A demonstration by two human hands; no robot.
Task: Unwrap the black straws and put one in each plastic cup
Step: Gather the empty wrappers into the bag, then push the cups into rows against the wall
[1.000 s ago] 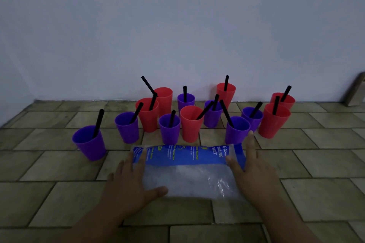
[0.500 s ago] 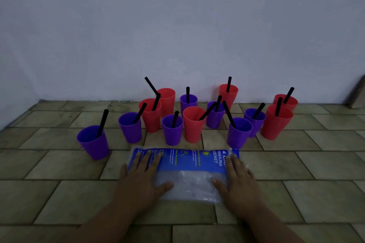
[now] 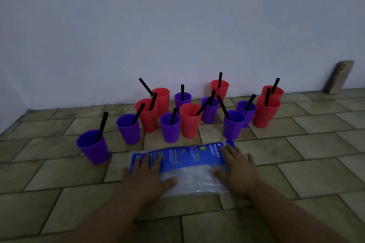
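Both hands flat on plastic bag on tiled floor: left hand, right hand; cups each hold a black straw.

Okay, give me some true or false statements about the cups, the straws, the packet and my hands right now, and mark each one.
1. The left hand and the right hand both lie flat on the plastic packet. True.
2. The packet's printed band is red. False: it is blue.
3. Every cup in view, like the purple cup at far left, has a black straw in it. True.
4. All the cups are purple. False: several are red, like the red cup in the middle.
5. One hand pinches a straw. False: neither hand holds one.
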